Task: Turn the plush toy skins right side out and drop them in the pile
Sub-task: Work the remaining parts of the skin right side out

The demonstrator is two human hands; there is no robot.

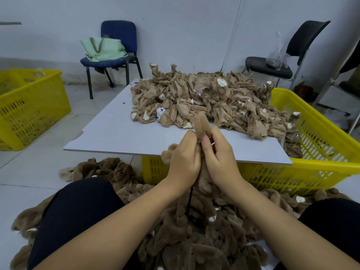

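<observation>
**Both hands on one skin**

Left hand (183,162) and right hand (220,160) close together, fingers curled round a brown skin (201,124) held over the board (116,133) edge. Furry tip pokes up above thumbs. Unturned heap (204,98) on board; furry pile (194,230) on floor between knees.

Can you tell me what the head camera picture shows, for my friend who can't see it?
Two hands, left hand and right hand, grip a brown plush toy skin over a white board piled with inside-out skins. A furry pile lies below.
</observation>
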